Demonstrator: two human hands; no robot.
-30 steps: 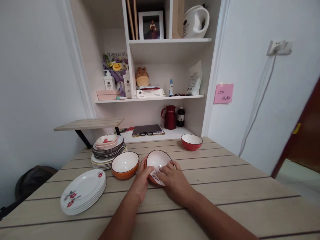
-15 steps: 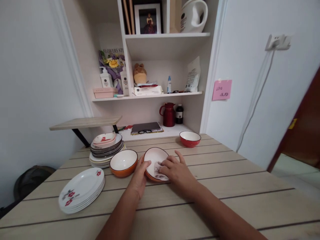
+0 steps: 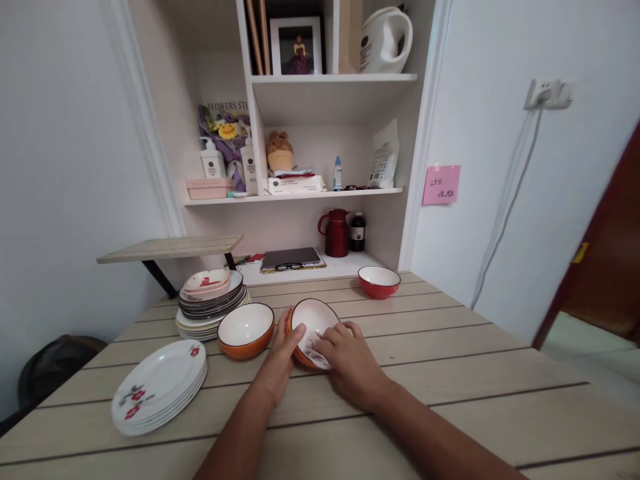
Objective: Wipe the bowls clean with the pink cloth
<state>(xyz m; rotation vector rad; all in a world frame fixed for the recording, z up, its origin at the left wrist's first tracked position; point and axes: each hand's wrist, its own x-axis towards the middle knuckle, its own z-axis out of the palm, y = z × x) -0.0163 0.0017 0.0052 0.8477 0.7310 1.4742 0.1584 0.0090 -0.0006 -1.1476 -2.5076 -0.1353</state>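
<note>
At the left edge, a dark object (image 3: 60, 373) is hard to make out. On the near left of the bench (image 3: 450, 387), a pile of plates (image 3: 160, 383) bears red flowers. Behind it a mixed stack (image 3: 213, 303) rises; its far side is hidden. On the shelf beyond, a sheet (image 3: 228, 107) reads "FLOWERS STU", the rest cut off by the upright, and the pump bottle (image 3: 213, 163) has a label too small to read.

The orange bowl (image 3: 245, 331) sits upright just left of the left hand (image 3: 280, 357), whose fingers grasp the left side of the tilted bowl (image 3: 313, 315), thumb over the rim. That bowl is at the near middle of the bench, mouth facing up and toward the near side; being round, it has no long axis. The right hand (image 3: 350, 363) has its fingers bent on a cloth (image 3: 311, 342) inside, covering part of it and the right rim.

Farther right, the red bowl (image 3: 379, 287) stands upright, well apart. The pouch's (image 3: 385, 157) print is illegible. A pink note (image 3: 441, 185) reads "250", its lower characters unclear.
</note>
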